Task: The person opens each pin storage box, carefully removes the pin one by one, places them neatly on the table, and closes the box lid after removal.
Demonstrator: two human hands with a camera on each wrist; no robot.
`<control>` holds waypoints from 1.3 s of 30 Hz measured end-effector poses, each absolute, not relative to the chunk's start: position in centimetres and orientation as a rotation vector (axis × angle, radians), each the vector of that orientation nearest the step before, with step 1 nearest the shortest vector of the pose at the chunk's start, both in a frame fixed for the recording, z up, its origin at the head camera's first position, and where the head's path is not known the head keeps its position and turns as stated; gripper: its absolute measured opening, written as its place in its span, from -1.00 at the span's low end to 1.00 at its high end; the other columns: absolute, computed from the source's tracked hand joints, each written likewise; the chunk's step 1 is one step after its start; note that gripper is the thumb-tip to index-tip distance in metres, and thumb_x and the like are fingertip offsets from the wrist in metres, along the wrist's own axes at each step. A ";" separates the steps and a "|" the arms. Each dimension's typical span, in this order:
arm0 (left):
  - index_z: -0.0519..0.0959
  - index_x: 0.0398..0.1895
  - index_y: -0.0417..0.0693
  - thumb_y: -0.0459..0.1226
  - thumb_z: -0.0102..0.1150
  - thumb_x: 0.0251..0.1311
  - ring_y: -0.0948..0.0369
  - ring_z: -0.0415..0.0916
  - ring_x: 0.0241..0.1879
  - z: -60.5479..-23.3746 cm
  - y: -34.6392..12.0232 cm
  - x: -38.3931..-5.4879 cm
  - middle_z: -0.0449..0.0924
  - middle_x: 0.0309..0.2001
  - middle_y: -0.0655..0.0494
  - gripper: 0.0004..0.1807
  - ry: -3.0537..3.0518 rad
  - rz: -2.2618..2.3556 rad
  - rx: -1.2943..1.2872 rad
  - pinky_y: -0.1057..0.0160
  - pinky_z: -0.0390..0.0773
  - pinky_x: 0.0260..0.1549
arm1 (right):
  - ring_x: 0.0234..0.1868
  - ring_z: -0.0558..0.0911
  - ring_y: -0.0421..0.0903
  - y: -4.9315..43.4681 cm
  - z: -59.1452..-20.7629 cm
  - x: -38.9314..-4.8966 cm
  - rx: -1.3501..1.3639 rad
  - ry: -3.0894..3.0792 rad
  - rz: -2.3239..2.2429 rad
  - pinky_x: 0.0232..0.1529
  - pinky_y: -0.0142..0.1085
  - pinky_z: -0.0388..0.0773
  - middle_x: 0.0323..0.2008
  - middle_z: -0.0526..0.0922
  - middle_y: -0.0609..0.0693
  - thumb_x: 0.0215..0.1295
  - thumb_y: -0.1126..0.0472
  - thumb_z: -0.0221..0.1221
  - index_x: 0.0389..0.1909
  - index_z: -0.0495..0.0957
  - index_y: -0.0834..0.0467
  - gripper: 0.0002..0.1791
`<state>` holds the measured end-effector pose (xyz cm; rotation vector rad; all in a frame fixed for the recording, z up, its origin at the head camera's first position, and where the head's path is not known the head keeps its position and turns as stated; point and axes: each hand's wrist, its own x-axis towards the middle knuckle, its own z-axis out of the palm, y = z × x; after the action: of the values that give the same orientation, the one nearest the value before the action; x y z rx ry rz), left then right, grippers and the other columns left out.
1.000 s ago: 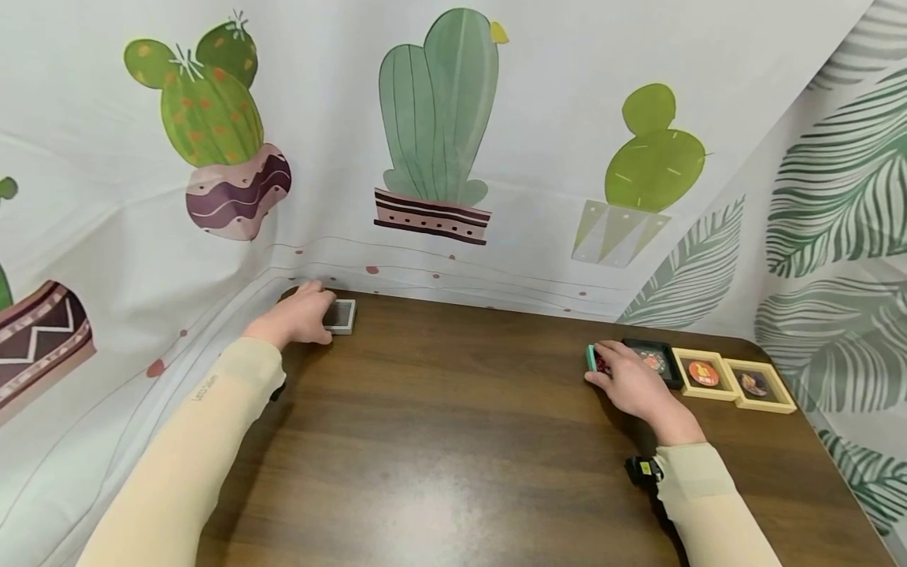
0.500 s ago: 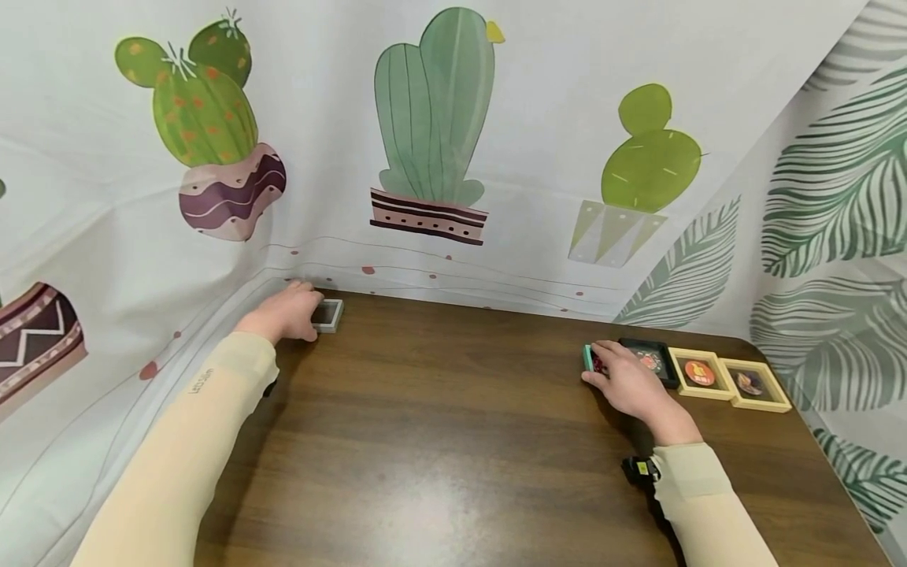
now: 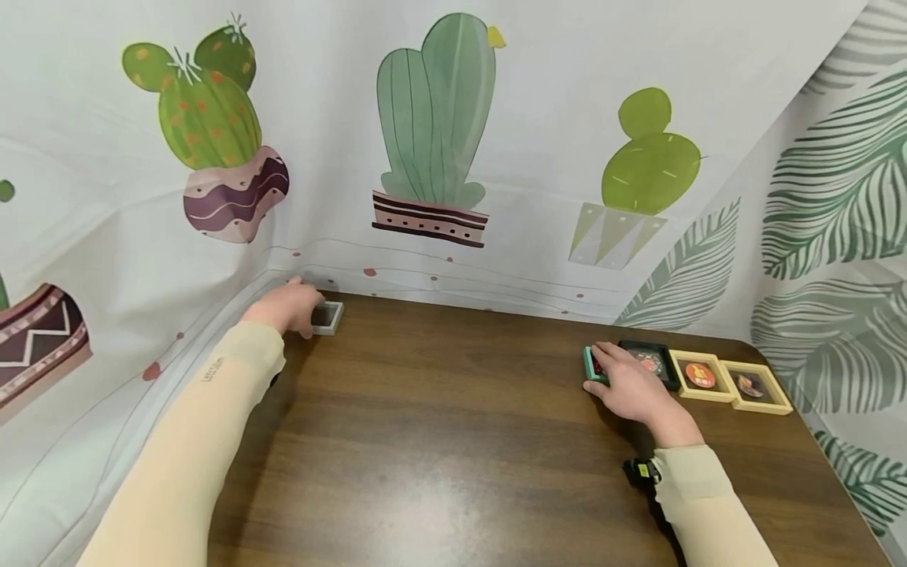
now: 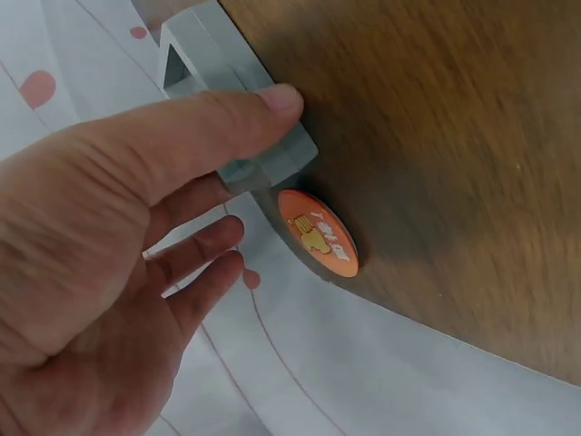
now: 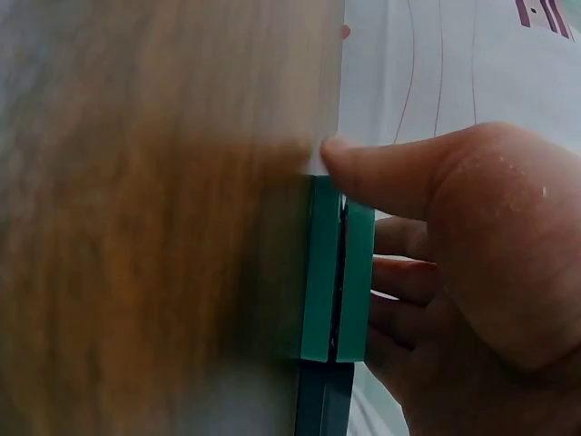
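In the head view my left hand (image 3: 286,305) is at the far left corner of the table, with a grey square frame (image 3: 335,317) between thumb and fingers. The left wrist view shows the thumb across the grey frame's side and a finger behind it; the other fingers are spread. An orange badge (image 4: 318,234) with a yellow figure lies near that frame, by the table edge. My right hand (image 3: 629,384) grips a teal frame (image 5: 340,282), its thumb at one end and its fingers on the far side. The hand hides most of the teal frame in the head view.
A black frame (image 3: 664,364) adjoins the teal one. Two cream frames with round badges, an inner cream frame (image 3: 701,394) and an outer cream frame (image 3: 761,408), continue the row rightward. A cactus-print cloth (image 3: 531,272) hangs along the brown table's (image 3: 439,409) back edge.
My left hand and the grey frame have shifted slightly left since a second ago, then stayed nearly still. The right hand and the row of frames have hardly moved.
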<state>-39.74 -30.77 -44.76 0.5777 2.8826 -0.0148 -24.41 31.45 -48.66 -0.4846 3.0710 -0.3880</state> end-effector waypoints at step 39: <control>0.75 -0.07 -0.24 -0.40 0.71 -0.05 -0.19 0.42 0.11 -43.4 -29.1 -38.4 0.75 -0.05 -0.15 -0.57 2.873 -0.110 0.482 -0.27 0.64 0.03 | 0.22 0.71 0.10 19.5 -47.9 -19.7 -1.329 3.046 -0.308 0.28 0.07 0.64 0.22 0.73 0.16 0.24 -0.06 0.63 0.28 0.70 0.33 -0.27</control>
<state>-38.39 -29.07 -43.43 0.4819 2.8734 -0.1099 -19.67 19.48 -47.92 -1.3291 3.0459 -0.3077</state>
